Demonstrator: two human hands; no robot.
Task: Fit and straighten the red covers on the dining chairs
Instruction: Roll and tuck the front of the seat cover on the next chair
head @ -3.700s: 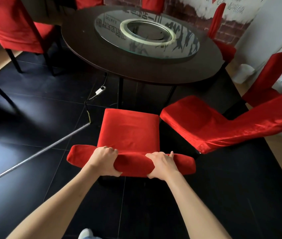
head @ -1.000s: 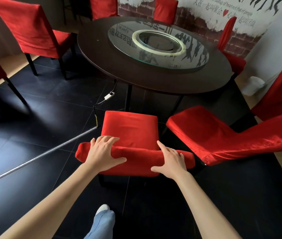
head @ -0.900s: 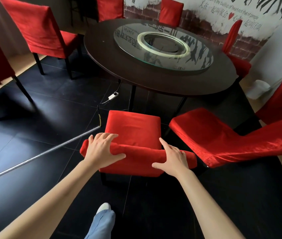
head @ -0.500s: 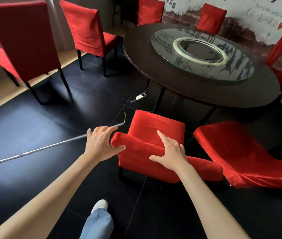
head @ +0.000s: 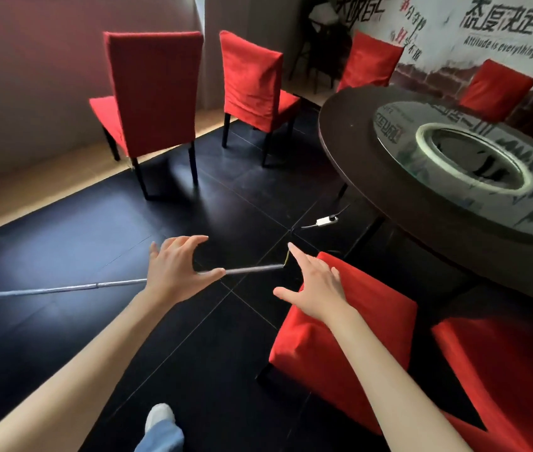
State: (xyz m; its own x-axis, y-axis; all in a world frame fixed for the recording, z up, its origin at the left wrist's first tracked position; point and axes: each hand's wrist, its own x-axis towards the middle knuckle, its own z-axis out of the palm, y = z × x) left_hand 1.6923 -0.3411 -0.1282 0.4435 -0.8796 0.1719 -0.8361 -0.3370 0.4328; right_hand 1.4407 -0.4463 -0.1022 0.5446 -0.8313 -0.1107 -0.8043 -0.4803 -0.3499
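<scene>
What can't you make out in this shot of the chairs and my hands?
Head view only:
- Nearest chair: legs hidden by its red cover; right forearm crosses it.
- Chair at lower right: cut by the frame edge.
- Metal rod: left hand hides its middle.

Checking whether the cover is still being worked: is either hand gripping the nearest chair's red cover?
No: the left hand and right hand are both spread open, holding nothing.

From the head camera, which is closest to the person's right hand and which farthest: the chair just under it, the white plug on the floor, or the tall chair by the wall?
From the right hand:
1. Chair under it, right below the hand.
2. White plug, on the floor ahead, near the table.
3. Tall chair, far left, near the wall.
</scene>
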